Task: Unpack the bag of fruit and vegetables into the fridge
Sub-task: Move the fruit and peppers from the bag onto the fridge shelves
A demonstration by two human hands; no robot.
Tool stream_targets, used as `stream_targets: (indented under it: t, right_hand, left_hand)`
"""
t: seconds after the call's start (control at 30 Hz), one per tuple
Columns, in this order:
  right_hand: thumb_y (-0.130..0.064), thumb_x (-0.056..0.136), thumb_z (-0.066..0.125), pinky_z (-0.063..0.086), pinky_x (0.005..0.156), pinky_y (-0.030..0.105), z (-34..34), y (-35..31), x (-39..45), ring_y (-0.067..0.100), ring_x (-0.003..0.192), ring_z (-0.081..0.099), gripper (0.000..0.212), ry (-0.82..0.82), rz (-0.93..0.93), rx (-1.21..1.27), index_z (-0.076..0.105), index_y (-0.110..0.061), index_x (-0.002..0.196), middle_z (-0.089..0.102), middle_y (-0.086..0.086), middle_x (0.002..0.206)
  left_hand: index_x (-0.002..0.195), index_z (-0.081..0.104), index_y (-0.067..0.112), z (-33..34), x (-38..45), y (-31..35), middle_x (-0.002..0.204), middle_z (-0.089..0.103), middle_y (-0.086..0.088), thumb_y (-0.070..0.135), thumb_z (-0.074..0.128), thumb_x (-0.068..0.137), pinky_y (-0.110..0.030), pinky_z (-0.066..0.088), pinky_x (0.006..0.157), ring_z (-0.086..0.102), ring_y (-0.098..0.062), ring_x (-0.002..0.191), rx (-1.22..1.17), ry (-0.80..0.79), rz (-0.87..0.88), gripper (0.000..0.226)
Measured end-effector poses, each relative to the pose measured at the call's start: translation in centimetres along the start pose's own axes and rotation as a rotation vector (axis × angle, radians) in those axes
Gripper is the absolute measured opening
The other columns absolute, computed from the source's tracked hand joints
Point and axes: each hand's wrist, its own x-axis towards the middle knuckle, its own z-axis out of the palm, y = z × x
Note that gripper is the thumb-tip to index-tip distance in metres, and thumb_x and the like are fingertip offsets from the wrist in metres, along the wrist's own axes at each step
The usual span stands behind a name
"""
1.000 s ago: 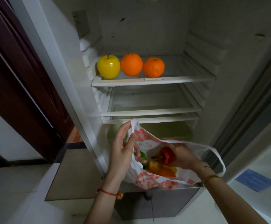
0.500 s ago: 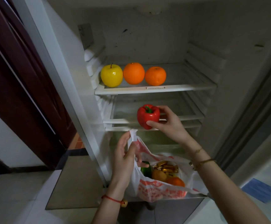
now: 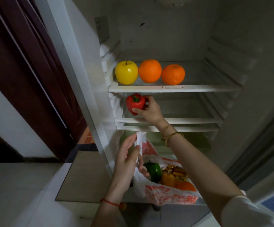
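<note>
My right hand (image 3: pixel 150 111) grips a red bell pepper (image 3: pixel 135 103) at the left end of the fridge's middle shelf (image 3: pixel 178 120), just under the top shelf (image 3: pixel 198 88). On that top shelf stand a yellow apple (image 3: pixel 126 72) and two oranges (image 3: pixel 150 71) (image 3: pixel 173 74) in a row. My left hand (image 3: pixel 127 163) pinches the handle of a white and orange plastic bag (image 3: pixel 165 193) below the shelves. Inside the bag I see a green pepper (image 3: pixel 153 171), a yellow-orange pepper (image 3: pixel 168 179), an orange fruit (image 3: pixel 185 186) and some gold-wrapped items (image 3: pixel 175 171).
The fridge's left wall and frame (image 3: pixel 77 89) stand close beside the pepper. A dark wooden door (image 3: pixel 26 76) is further left. The right parts of both shelves are bare. A pale tiled floor (image 3: pixel 10 194) lies below.
My right hand lifted the red pepper out of the bag and carried it up and left into the middle shelf. My left hand kept hold of the bag's handle.
</note>
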Motion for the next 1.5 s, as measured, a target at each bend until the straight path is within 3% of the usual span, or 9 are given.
stream_targets:
  t: [0.13, 0.3, 0.43, 0.63, 0.83, 0.93, 1.1, 1.37, 1.5]
  right_hand:
    - [-0.019, 0.071, 0.084, 0.049, 0.099, 0.035, 1.0, 0.4, 0.3, 0.026, 0.118, 0.056, 0.071, 0.030, 0.028, -0.008, 0.045, -0.010, 0.129, 0.056, 0.011, 0.130]
    - [-0.024, 0.073, 0.084, 0.043, 0.092, 0.026, -0.4, 0.3, -0.9, 0.022, 0.118, 0.053, 0.078, 0.013, 0.077, -0.026, 0.040, -0.008, 0.136, 0.054, 0.008, 0.132]
    - [-0.022, 0.082, 0.074, 0.050, 0.077, 0.020, -3.9, -0.3, -4.6, 0.014, 0.083, 0.062, 0.026, 0.143, 0.013, -0.119, 0.064, -0.008, 0.101, 0.067, 0.004, 0.097]
    - [-0.016, 0.093, 0.060, 0.057, 0.067, 0.022, -9.2, 1.4, -11.6, 0.018, 0.071, 0.070, 0.021, -0.553, 0.223, -0.077, 0.070, 0.003, 0.092, 0.073, 0.020, 0.086]
    - [-0.041, 0.092, 0.055, 0.054, 0.076, 0.022, -6.4, 7.8, -14.1, 0.027, 0.089, 0.070, 0.036, -0.798, 0.392, -0.614, 0.069, -0.010, 0.102, 0.071, 0.011, 0.100]
    - [-0.060, 0.086, 0.046, 0.050, 0.084, 0.029, -4.5, 10.5, -15.1, 0.015, 0.093, 0.060, 0.034, -0.687, 0.286, -0.938, 0.053, -0.031, 0.101, 0.063, -0.005, 0.105]
    - [-0.048, 0.090, 0.058, 0.042, 0.076, 0.014, -2.4, 10.9, -15.9, 0.005, 0.087, 0.051, 0.028, -0.451, 0.414, -0.502, 0.046, -0.039, 0.114, 0.058, -0.013, 0.104]
    - [-0.028, 0.062, 0.077, 0.051, 0.096, 0.038, -0.1, 13.0, -13.2, 0.017, 0.112, 0.056, 0.069, -0.562, 0.402, -0.485, 0.048, -0.039, 0.124, 0.058, -0.011, 0.115]
    - [-0.023, 0.056, 0.081, 0.054, 0.087, 0.030, 0.3, 13.8, -12.7, 0.014, 0.110, 0.054, 0.072, -0.609, 0.364, -0.454, 0.049, -0.038, 0.118, 0.056, -0.017, 0.110]
  left_hand:
    - [0.137, 0.049, 0.017, -0.5, -0.2, 0.0, 0.122, 0.064, -0.004, 0.006, 0.046, 0.099, -0.011, 0.049, 0.061, 0.061, 0.003, 0.065, 0.005, 0.007, 0.013, 0.039]
    - [0.137, 0.049, 0.016, -0.6, -0.5, 0.0, 0.131, 0.060, -0.002, 0.007, 0.046, 0.099, -0.013, 0.050, 0.062, 0.061, 0.000, 0.069, 0.019, -0.023, 0.027, 0.039]
    - [0.137, 0.050, 0.013, -0.4, -0.8, 0.1, 0.129, 0.060, 0.001, 0.003, 0.046, 0.098, -0.010, 0.049, 0.062, 0.061, 0.008, 0.067, 0.008, -0.040, 0.026, 0.040]
    - [0.135, 0.051, 0.015, -0.3, -1.2, -0.1, 0.130, 0.060, -0.004, 0.005, 0.047, 0.098, -0.021, 0.055, 0.062, 0.059, -0.019, 0.082, -0.042, -0.045, 0.016, 0.039]
    - [0.135, 0.051, 0.018, -0.2, -1.4, -0.2, 0.109, 0.066, -0.001, 0.007, 0.048, 0.098, -0.025, 0.059, 0.061, 0.058, -0.028, 0.090, -0.066, -0.021, 0.006, 0.039]
    - [0.135, 0.051, 0.019, -0.3, -1.6, -0.3, 0.107, 0.067, -0.006, 0.009, 0.049, 0.098, -0.035, 0.058, 0.066, 0.059, -0.031, 0.093, -0.063, -0.023, 0.005, 0.039]
    - [0.136, 0.052, 0.017, -0.4, -1.7, -0.4, 0.102, 0.071, 0.010, 0.008, 0.048, 0.098, -0.024, 0.057, 0.064, 0.060, -0.017, 0.080, -0.053, -0.006, 0.019, 0.039]
    - [0.135, 0.051, 0.021, -0.6, -1.8, -0.5, 0.133, 0.060, 0.001, 0.010, 0.049, 0.098, -0.045, 0.055, 0.079, 0.062, -0.023, 0.087, -0.034, -0.023, 0.033, 0.038]
    - [0.136, 0.051, 0.021, -0.5, -1.7, -0.6, 0.136, 0.057, 0.000, 0.012, 0.049, 0.099, -0.055, 0.052, 0.084, 0.061, -0.029, 0.092, -0.040, -0.045, 0.022, 0.038]
